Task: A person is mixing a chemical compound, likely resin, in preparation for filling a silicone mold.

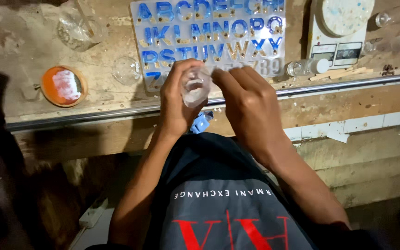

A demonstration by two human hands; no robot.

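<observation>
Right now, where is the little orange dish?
In the head view the orange dish sits on the wooden bench at the left, beside a clear cup and left of the letter mould.

- View: one head-worn camera, set above the seated person, looking steeply down and forward.
- Facing: toward 12 o'clock, across the lap to the tabletop (33, 41) edge; its metal rail (348, 83) runs slightly tilted from 9 to 3 o'clock.
- Range: close; left hand (178, 99) and right hand (251, 111) fill the centre, forearms entering from 6 o'clock.
- Coverage: tabletop in the upper third, the letter mould (209, 37) at 12 o'clock, the scale (339, 32) at 2 o'clock, dark floor at 7 o'clock.
- Shared field: none; single view.
</observation>
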